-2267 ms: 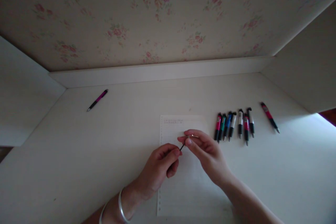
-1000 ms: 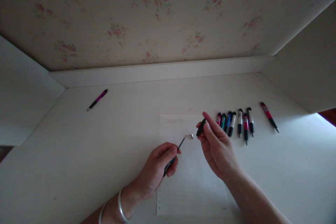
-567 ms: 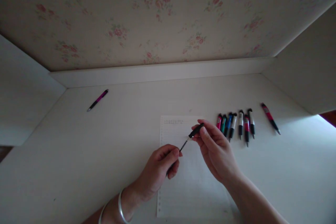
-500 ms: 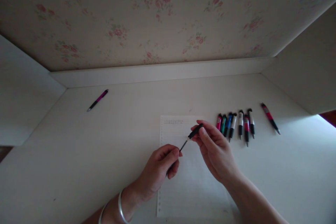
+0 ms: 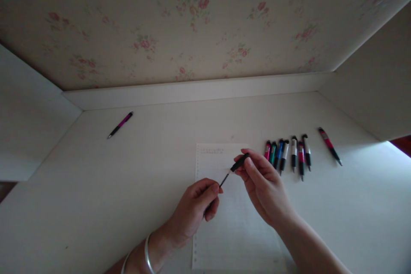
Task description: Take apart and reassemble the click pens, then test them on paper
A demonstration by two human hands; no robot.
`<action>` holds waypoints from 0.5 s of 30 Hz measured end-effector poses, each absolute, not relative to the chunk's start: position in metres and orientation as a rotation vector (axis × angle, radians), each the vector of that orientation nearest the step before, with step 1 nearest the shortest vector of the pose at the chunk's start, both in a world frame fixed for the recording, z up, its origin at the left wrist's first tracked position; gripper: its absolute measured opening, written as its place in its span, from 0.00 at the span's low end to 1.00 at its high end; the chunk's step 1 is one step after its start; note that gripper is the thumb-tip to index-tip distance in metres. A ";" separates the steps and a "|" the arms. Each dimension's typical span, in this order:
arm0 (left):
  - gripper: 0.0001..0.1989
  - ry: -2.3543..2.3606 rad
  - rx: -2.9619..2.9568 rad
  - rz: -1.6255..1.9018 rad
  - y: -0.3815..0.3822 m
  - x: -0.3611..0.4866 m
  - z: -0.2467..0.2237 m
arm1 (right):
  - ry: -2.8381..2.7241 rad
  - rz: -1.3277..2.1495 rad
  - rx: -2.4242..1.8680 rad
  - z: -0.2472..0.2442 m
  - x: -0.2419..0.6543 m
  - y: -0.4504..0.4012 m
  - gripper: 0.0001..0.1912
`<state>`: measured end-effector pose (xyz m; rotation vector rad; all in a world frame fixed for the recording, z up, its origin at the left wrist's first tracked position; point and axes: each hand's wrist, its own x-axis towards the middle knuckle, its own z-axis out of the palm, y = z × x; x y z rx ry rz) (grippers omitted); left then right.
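My right hand (image 5: 263,184) pinches a black pen grip (image 5: 239,162) between thumb and fingers, tilted up to the right. A thin dark refill (image 5: 224,179) runs from its lower end down to my left hand (image 5: 199,202). The fingers of my left hand are closed on the refill, and its far part is mostly hidden in them. Both hands are over a sheet of lined paper (image 5: 239,231) with punched holes along its left edge and faint writing at the top.
Right of the paper lie several pens, among them a green pen (image 5: 272,153), a blue pen (image 5: 278,153) and a white pen (image 5: 294,153). A red pen (image 5: 330,145) lies farther right, a purple pen (image 5: 120,125) at the far left. A flowered wall stands behind.
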<state>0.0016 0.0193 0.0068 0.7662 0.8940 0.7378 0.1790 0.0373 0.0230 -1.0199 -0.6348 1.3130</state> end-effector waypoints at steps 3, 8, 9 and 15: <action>0.15 0.897 0.766 0.738 0.019 0.002 0.007 | -0.749 1.302 -1.064 0.019 0.179 0.035 0.13; 0.15 0.895 0.768 0.731 0.019 0.003 0.008 | -0.980 1.308 -1.123 0.018 0.177 0.029 0.12; 0.15 0.898 0.771 0.730 0.020 0.003 0.007 | -1.017 1.319 -1.121 0.019 0.176 0.028 0.12; 0.18 0.861 0.824 0.747 0.020 0.002 0.006 | -1.042 1.407 -1.075 0.019 0.170 0.025 0.10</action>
